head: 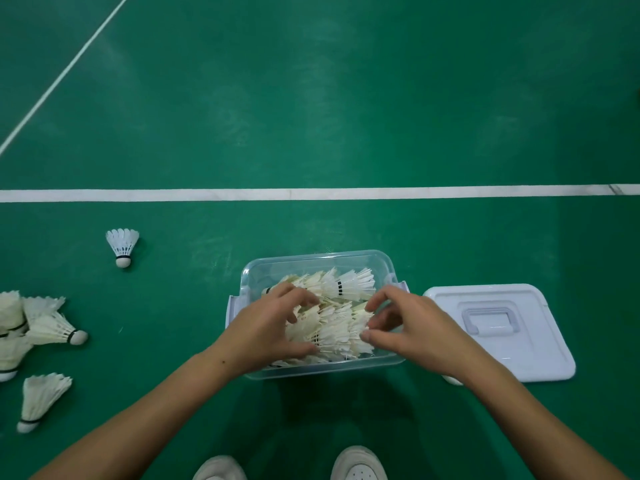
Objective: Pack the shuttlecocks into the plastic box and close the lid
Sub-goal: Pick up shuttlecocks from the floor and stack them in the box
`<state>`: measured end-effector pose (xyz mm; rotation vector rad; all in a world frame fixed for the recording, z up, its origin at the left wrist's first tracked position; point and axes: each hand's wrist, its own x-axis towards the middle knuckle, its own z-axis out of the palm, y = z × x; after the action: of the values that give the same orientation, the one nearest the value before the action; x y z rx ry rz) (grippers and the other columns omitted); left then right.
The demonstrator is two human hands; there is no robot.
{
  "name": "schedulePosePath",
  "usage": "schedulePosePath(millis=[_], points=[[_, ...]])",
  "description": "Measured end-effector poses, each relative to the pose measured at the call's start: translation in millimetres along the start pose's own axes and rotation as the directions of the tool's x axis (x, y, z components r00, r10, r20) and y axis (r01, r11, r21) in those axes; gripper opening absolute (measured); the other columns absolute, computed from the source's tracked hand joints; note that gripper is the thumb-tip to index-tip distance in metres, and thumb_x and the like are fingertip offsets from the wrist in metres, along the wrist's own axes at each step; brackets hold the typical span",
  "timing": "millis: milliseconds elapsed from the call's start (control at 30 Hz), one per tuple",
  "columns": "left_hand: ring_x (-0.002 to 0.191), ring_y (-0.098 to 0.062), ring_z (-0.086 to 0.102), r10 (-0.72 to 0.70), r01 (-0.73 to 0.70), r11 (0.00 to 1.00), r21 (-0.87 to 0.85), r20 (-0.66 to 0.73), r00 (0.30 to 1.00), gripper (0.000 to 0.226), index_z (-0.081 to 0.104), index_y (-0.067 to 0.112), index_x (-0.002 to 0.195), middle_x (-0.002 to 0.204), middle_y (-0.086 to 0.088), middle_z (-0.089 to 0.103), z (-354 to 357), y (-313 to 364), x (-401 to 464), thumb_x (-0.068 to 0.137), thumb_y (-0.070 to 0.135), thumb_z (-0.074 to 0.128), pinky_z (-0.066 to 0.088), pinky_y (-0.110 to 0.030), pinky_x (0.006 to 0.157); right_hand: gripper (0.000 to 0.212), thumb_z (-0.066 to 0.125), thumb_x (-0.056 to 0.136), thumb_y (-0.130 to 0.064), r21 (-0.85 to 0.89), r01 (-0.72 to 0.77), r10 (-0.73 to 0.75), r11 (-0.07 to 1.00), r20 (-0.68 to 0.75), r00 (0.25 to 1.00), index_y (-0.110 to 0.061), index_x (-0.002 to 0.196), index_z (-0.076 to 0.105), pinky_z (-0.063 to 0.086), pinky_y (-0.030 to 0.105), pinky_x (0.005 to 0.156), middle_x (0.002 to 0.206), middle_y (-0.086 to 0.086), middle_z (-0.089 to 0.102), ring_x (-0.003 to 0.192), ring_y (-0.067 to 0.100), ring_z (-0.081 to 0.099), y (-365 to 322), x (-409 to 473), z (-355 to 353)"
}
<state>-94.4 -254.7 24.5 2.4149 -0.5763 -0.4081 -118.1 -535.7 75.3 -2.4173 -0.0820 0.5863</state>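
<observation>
Loose white feather shuttlecocks (pixel 48 329) lie left of the clear plastic box (pixel 317 263), white lid (pixel 502 332) right; left hand (pixel 266 329) and right hand (pixel 412 327) curl fingers around the packed shuttlecocks (pixel 337 327) inside

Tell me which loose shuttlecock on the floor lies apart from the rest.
The bright white shuttlecock left of the box, nearest the white line. It lies alone, cork toward the camera; the others are yellowish and grouped at the left edge.
</observation>
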Motion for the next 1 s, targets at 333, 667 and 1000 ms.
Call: schedulePosePath(millis=[333,667,1000], points=[[0.092,-0.001,0.066,-0.096,0.047,0.988,-0.146,-0.351,0.931,0.064,0.061,0.030,0.129,0.112,0.017,0.066,-51.5,-9.7,-13.9,0.078,0.064,0.077,0.061,-0.031,0.077,0.051,0.073,0.083,-0.063,-0.040,0.128,-0.134,0.991,-0.207,0.969,-0.041,0.124,0.053,0.061,0.042,0.084,0.097,-0.022,0.072,0.089,-0.003,0.069,-40.8,35.7,-8.4],[0.085,-0.007,0.069,-0.394,0.306,0.919,-0.249,-0.547,0.738,0.053,0.060,0.035,0.126,0.103,0.014,0.070,-110.2,-134.2,-135.8,0.081,0.048,0.084,0.059,-0.033,0.074,0.046,0.072,0.090,-0.055,-0.135,0.373,-0.387,0.918,-0.102,0.916,-0.032,0.127,0.056,0.062,0.036,0.081,0.097,-0.020,0.070,0.090,0.002,0.069,-165.1,107.7,78.8],[0.090,-0.008,0.069,-0.669,0.572,0.726,-0.381,-0.583,0.461,0.055,0.063,0.033,0.123,0.103,0.013,0.071,-102.4,-236.3,-288.1,0.076,0.040,0.091,0.060,-0.040,0.080,0.039,0.067,0.091,-0.051,-0.188,0.587,-0.566,0.787,0.157,0.809,-0.034,0.124,0.055,0.058,0.041,0.085,0.101,-0.018,0.075,0.100,0.013,0.069,-284.5,166.9,215.0]])
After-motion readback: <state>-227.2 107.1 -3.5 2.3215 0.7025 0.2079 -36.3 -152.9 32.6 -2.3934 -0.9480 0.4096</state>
